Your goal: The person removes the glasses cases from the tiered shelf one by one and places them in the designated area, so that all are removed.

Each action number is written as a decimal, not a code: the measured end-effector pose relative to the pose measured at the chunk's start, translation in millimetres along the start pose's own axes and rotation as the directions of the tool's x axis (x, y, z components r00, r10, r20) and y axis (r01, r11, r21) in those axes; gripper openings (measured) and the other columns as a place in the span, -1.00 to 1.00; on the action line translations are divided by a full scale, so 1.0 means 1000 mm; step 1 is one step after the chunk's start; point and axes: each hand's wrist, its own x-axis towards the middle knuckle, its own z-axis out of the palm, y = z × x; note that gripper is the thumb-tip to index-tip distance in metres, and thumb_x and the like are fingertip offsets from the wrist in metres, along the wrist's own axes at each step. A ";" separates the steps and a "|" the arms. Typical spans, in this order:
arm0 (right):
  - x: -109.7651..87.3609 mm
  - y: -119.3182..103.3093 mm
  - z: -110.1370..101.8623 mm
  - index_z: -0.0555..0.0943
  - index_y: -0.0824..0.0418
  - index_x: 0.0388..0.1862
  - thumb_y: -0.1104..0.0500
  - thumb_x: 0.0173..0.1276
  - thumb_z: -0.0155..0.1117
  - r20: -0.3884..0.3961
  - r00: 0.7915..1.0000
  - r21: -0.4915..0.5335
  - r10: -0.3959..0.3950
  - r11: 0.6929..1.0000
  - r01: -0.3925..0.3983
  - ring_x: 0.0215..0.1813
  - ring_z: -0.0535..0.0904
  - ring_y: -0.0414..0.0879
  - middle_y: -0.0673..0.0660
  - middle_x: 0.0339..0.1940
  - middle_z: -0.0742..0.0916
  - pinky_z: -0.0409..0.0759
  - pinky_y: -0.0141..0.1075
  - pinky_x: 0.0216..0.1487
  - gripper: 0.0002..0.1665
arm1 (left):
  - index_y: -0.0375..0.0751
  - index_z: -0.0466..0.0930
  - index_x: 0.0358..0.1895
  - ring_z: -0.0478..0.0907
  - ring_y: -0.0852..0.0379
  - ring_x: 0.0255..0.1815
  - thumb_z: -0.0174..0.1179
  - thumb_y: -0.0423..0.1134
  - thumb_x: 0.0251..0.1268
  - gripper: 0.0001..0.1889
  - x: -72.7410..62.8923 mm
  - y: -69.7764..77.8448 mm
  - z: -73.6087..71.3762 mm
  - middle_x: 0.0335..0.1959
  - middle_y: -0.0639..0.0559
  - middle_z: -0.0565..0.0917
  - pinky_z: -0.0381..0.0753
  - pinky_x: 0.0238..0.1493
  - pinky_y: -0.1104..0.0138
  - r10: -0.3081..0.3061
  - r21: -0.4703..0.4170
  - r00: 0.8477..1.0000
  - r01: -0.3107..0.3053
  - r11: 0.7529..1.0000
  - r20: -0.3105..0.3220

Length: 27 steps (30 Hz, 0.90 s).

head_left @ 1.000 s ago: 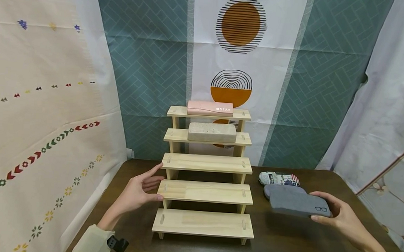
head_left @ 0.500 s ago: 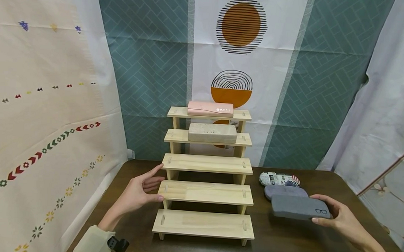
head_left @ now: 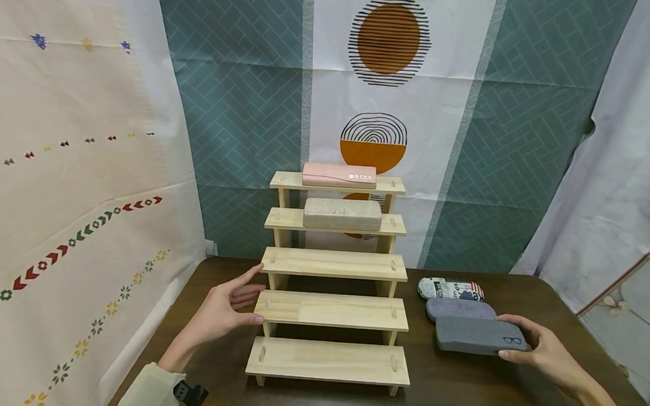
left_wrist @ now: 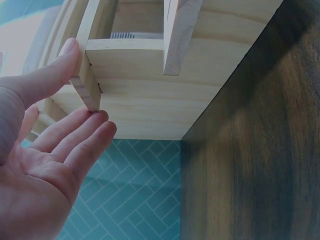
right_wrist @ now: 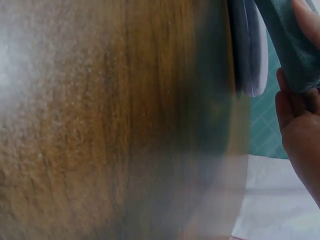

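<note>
taking the head view as a dial, nearest us at four o'clock we find the right hand (head_left: 545,355). its thumb and fingers pinch the right end of the grey case (head_left: 479,336), which is at the hand's nine o'clock; in the right wrist view we see that end held off the brown table (right_wrist: 125,100), but whether the other end touches we cannot tell. at half past seven the left hand (head_left: 222,310) is spread, thumb and forefinger well apart, their tips at the left ends of the second and third steps up of the rack (head_left: 328,360). just beyond the grey case, towards eleven o'clock from it, we see the purple case (head_left: 460,307) on the table, then the printed case (head_left: 450,289). farther off, the beige case (head_left: 342,215) lies on the rack's fourth step; at its twelve o'clock the pink case (head_left: 339,176) lies on the top one. behind them we see the cloth (head_left: 236,98).
</note>
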 end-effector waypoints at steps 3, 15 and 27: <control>0.001 0.002 0.001 0.40 0.44 0.48 0.28 0.33 0.56 0.003 1.000 -0.009 0.007 1.000 -0.007 -0.02 0.65 -0.21 0.12 0.11 0.70 0.66 -0.36 -0.12 -0.19 | 0.01 0.23 0.68 0.58 -0.26 0.34 0.65 -0.42 0.02 0.12 0.000 0.000 0.000 0.30 -0.31 0.63 0.60 0.24 -0.11 0.001 0.000 1.000 -0.001 1.000 0.002; 0.008 0.011 0.002 0.43 0.41 0.48 0.28 0.33 0.56 0.002 1.000 -0.061 0.008 0.998 -0.008 0.05 0.60 -0.32 0.21 0.25 0.63 0.63 -0.40 -0.12 -0.20 | 0.02 0.24 0.68 0.58 -0.25 0.33 0.65 -0.43 0.02 0.11 0.000 0.000 0.000 0.30 -0.30 0.63 0.64 0.24 0.02 0.000 0.005 1.000 0.000 1.000 -0.005; 0.011 0.017 0.002 0.48 0.34 0.46 0.20 0.29 0.62 -0.003 1.000 -0.148 0.004 0.989 -0.004 0.14 0.48 -0.50 0.36 0.37 0.55 0.59 -0.45 -0.07 -0.18 | 0.05 0.25 0.68 0.59 -0.24 0.33 0.65 -0.43 0.01 0.12 0.000 0.000 0.001 0.30 -0.28 0.64 0.66 0.24 0.08 -0.006 0.015 1.000 0.006 1.000 -0.006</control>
